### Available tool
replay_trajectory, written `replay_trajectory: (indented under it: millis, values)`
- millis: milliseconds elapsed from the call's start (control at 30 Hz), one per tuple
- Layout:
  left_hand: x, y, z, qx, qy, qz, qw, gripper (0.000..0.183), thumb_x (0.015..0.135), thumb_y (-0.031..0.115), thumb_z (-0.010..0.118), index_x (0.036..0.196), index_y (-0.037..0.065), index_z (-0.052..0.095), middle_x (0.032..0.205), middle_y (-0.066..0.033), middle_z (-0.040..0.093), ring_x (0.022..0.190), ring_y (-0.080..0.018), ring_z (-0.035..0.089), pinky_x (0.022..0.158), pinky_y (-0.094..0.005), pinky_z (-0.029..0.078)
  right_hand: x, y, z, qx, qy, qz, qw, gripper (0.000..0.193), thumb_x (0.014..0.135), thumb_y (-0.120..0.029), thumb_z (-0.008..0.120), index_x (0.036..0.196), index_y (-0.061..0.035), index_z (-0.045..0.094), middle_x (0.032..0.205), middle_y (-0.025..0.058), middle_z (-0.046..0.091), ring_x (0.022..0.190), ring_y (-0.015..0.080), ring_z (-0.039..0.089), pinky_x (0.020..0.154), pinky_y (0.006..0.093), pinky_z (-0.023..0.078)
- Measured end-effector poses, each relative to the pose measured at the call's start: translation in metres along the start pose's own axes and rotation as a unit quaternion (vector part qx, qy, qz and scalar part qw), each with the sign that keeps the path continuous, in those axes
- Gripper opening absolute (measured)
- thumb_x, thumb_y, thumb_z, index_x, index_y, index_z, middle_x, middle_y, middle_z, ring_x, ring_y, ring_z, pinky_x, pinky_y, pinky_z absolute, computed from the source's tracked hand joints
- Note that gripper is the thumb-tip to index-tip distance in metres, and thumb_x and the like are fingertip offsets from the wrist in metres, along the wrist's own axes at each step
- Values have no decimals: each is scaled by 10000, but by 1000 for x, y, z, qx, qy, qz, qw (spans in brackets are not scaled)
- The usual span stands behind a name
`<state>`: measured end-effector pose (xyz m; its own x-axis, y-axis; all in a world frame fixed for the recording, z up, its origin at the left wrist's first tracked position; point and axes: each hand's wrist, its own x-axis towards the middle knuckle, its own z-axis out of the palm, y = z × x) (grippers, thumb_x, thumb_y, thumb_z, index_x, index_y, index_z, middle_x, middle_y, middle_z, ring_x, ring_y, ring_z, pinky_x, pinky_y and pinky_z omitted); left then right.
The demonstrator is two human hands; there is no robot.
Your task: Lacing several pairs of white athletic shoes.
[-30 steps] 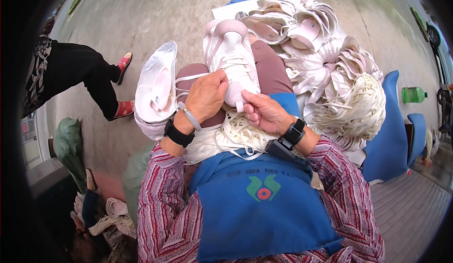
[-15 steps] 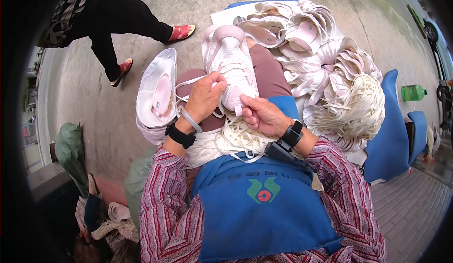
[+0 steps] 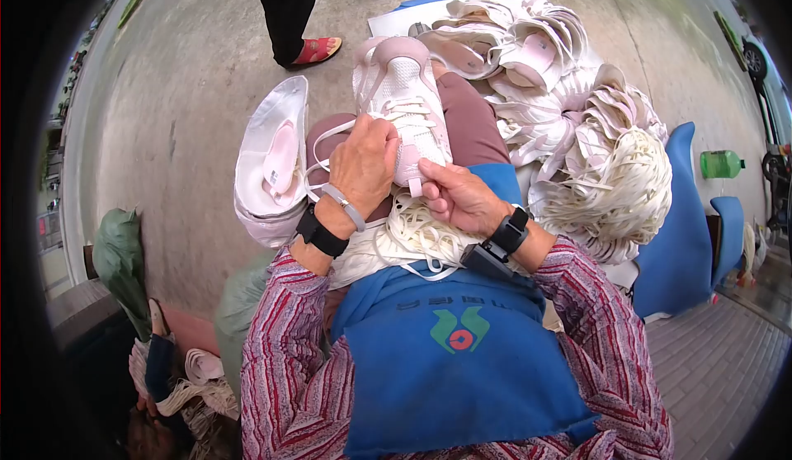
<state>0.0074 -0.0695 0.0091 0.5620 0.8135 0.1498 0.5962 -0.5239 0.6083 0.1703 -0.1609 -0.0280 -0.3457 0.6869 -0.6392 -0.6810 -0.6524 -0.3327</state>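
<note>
A white and pale pink shoe upper (image 3: pixel 404 89) lies across my lap, its toe end away from me, with white lacing over its middle. My left hand (image 3: pixel 363 160) is closed at the upper's left edge, pinching a white shoelace (image 3: pixel 322 142) that loops out on its left side. The fingertips are partly hidden. My right hand (image 3: pixel 462 198) grips the near end of the upper, thumb on top, beside a small pale tab (image 3: pixel 415 188). A heap of loose white laces (image 3: pixel 404 241) rests on my lap over the blue apron (image 3: pixel 462 394).
More uppers (image 3: pixel 276 159) are stacked left of my knee. Several piled uppers (image 3: pixel 544 47) and a large bundle of laces (image 3: pixel 619 188) fill the right side, near a blue chair (image 3: pixel 676 229) and a green bottle (image 3: pixel 722 164). A person in black trousers (image 3: pixel 289 6) is ahead.
My left hand has moved slightly right and turned in over the upper's edge. My right hand keeps its grip. The person in black trousers has walked to the right.
</note>
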Motion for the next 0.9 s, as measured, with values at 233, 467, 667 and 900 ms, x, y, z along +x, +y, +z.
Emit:
replay_trajectory:
  millis: [233,467,667,900]
  values:
    - [1,6,-3,-26,96,-1,995,143,849,151,642,883,19,599,843,-147,568,754,-329,600,676,-427,480,-2,-1,7,-17,17,-8,1000,236,961,-288,589,833,-91,563,606,-39,524,461,63,447,395,217,343]
    - [-48,12,-26,-317,-275,-297,858,300,951,282,579,1030,-5,610,833,-24,621,581,-67,527,492,-242,448,-31,-17,14,-260,45,31,964,204,937,-243,595,939,-45,647,621,-33,553,449,30,478,367,187,338]
    - [-68,13,0,-570,-196,-419,679,346,972,295,546,1151,0,548,983,-77,620,462,-38,367,449,-212,420,-24,-28,20,-588,130,-320,732,186,859,-174,629,895,-2,690,757,109,618,673,218,606,631,358,469]
    - [-77,14,26,-732,-83,-467,489,220,964,312,569,1085,130,548,806,23,557,434,-36,294,482,-200,314,5,-31,23,-624,189,-419,632,121,831,-127,639,867,-25,693,757,144,578,717,290,593,663,388,464]
